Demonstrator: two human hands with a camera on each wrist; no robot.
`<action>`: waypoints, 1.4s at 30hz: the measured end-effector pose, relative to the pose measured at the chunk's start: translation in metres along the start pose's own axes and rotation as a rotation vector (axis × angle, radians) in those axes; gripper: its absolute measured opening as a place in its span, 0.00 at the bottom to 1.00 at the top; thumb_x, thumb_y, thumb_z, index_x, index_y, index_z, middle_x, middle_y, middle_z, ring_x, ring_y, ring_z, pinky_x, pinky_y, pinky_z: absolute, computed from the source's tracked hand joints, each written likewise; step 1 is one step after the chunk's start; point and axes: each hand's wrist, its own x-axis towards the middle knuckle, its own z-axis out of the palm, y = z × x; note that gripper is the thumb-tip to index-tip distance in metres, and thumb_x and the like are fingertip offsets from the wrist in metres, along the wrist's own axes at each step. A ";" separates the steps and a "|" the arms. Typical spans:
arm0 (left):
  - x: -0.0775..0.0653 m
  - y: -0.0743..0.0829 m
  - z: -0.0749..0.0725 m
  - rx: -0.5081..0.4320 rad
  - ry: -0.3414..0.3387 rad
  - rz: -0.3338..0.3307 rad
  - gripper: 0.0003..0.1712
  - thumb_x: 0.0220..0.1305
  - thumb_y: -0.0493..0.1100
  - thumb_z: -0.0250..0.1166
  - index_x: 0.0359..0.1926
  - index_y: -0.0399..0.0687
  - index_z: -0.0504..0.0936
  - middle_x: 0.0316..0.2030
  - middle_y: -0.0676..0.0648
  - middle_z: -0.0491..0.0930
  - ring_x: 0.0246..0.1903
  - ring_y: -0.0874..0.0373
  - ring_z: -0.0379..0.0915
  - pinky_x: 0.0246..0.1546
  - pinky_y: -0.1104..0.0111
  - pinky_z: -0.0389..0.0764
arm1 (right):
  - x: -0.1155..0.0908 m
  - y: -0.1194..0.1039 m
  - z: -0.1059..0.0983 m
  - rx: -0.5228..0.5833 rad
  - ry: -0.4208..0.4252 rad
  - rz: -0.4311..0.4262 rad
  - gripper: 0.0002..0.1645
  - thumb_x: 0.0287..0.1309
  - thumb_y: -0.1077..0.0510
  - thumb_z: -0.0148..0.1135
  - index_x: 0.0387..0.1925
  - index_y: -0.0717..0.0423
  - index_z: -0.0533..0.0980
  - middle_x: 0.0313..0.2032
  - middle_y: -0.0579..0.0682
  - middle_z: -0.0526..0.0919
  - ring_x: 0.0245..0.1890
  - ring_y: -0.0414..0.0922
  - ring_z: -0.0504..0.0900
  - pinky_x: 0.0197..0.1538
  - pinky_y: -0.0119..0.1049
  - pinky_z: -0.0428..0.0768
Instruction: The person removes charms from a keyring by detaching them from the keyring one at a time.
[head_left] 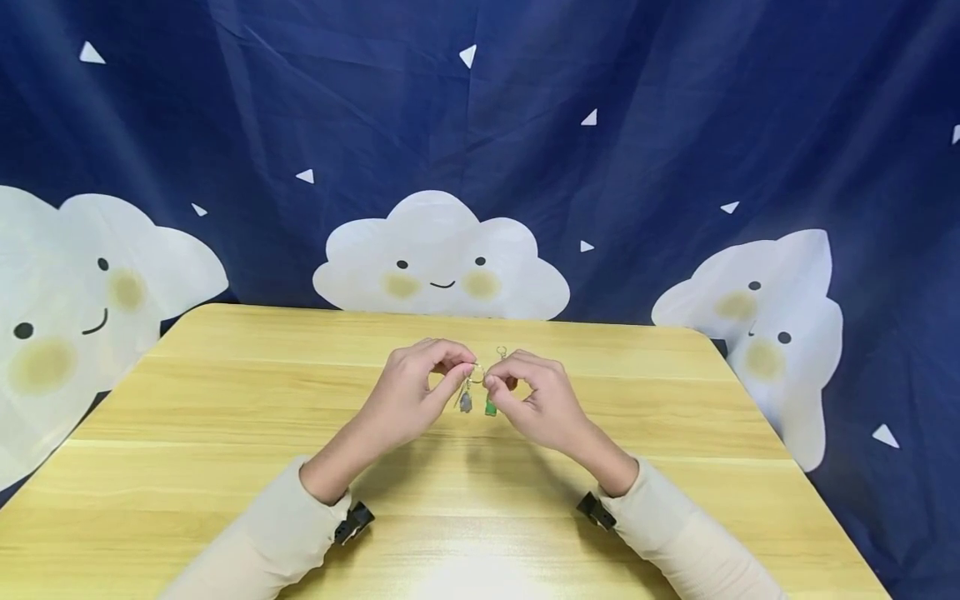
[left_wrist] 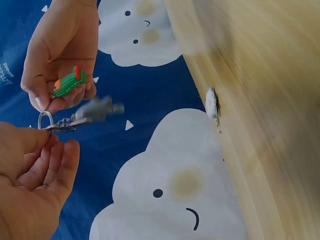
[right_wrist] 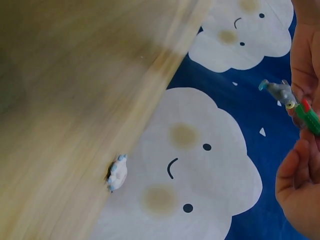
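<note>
Over the table, my left hand pinches a metal key ring between thumb and forefinger. A grey figure charm hangs from it on a short chain, beside a thin flat metal piece. My right hand grips the ring's other side, thumb against forefinger. A green charm with red and orange parts hangs at the right fingers; how it joins the ring is hidden. In the right wrist view, the grey and green charms overlap between both hands.
A white and light-blue charm with a short chain lies on the wooden table, just beyond my right hand. Behind the table's far edge hangs a dark blue curtain printed with white clouds and triangles.
</note>
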 end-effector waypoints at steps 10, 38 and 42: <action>0.001 -0.002 -0.008 0.112 -0.073 0.100 0.04 0.71 0.36 0.66 0.42 0.44 0.87 0.38 0.50 0.87 0.37 0.59 0.79 0.36 0.66 0.82 | 0.003 0.003 0.001 -0.097 -0.053 -0.142 0.09 0.57 0.66 0.59 0.28 0.53 0.83 0.24 0.43 0.81 0.28 0.38 0.78 0.33 0.27 0.79; 0.002 -0.001 -0.005 -0.054 -0.174 -0.141 0.07 0.71 0.39 0.67 0.46 0.43 0.87 0.40 0.51 0.87 0.37 0.62 0.82 0.39 0.67 0.85 | 0.002 0.003 -0.002 -0.123 0.013 -0.068 0.08 0.62 0.66 0.61 0.31 0.58 0.86 0.24 0.45 0.81 0.25 0.38 0.75 0.26 0.29 0.76; 0.003 0.000 -0.002 -0.174 -0.170 -0.248 0.06 0.71 0.40 0.67 0.46 0.47 0.87 0.39 0.54 0.88 0.36 0.64 0.83 0.40 0.68 0.85 | 0.002 0.003 -0.002 -0.138 0.034 -0.074 0.08 0.62 0.66 0.62 0.31 0.58 0.86 0.24 0.45 0.82 0.25 0.39 0.77 0.27 0.31 0.77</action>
